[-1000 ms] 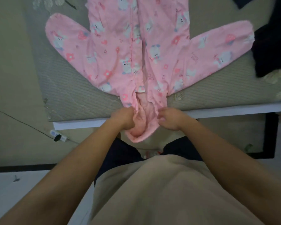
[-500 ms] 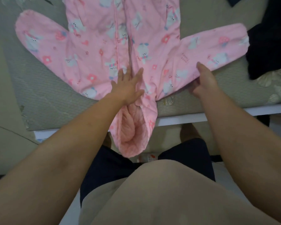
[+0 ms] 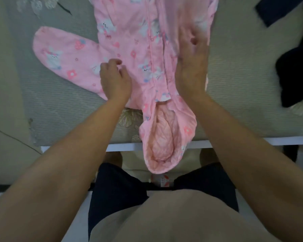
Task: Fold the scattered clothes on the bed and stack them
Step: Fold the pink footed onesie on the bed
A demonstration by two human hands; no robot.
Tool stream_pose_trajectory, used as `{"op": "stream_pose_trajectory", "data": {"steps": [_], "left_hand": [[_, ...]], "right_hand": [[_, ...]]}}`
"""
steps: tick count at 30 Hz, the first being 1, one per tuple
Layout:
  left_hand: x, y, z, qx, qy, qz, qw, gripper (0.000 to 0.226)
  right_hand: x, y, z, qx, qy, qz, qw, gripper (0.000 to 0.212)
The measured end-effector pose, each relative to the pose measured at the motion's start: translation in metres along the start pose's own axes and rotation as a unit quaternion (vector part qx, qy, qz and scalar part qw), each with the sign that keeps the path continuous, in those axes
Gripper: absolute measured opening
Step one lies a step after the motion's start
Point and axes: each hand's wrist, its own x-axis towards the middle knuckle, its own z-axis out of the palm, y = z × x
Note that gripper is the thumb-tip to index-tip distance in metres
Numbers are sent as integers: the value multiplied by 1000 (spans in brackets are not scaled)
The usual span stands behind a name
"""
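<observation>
- Current step: side folds on the pink hooded garment [image 3: 140,55], which lies flat on the bed [image 3: 243,88] with its hood [image 3: 164,137] hanging over the white bed edge [image 3: 252,142] toward the person.
- Right hand [image 3: 191,72]: fingers extended and flat, pressing the garment's right side, where the sleeve appears to be folded in over the body. Motion blur makes this fold uncertain.
- Left hand [image 3: 115,81]: fingers bent and resting on the cloth where the spread sleeve [image 3: 63,56] meets the garment body. Whether they pinch the fabric cannot be determined.
- Next move, by judgement: take the spread sleeve and fold it across the garment body. Keep the right side held down.
- Edges: the hood is unsupported past the bed edge. It needs lifting onto the garment body before the lengthwise fold.
- Open room: bare mattress lies left of the garment. Dark clothes [image 3: 294,75] lie well apart to the garment's right.
</observation>
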Motion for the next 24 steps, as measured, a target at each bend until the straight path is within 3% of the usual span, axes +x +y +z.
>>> {"op": "stream_pose_trajectory", "data": {"steps": [1,3,5,8,12,15,19,22,24], "left_hand": [[9,-14,-7,-21,41,-91,995,32],[30,-45,-21,-69,104,-270,955,42],[47,-66,-34,-133,129,-403,896,52],[66,-75,-45,-293,128,-456,830,51],[93,-73,-53,-359,95,-434,821,58],[103,-69,-60,-398,137,-400,814,59],[103,-49,-60,-340,225,-248,879,57],[88,-23,-62,-189,244,-125,943,48],[70,2,-59,-84,262,-29,961,54]], "right_hand": [[-11,-2,15,-65,-110,-66,990,65],[-32,5,38,-176,-324,-105,924,69],[-44,13,49,-191,-372,-86,905,64],[-46,13,53,-182,-343,-66,919,66],[-40,10,59,-182,-305,-88,931,51],[-24,12,52,-186,-249,-84,947,47],[-19,32,31,-274,-238,-87,928,73],[-19,43,28,-285,-235,-104,924,72],[-23,48,26,-265,-224,-91,933,71]]}}
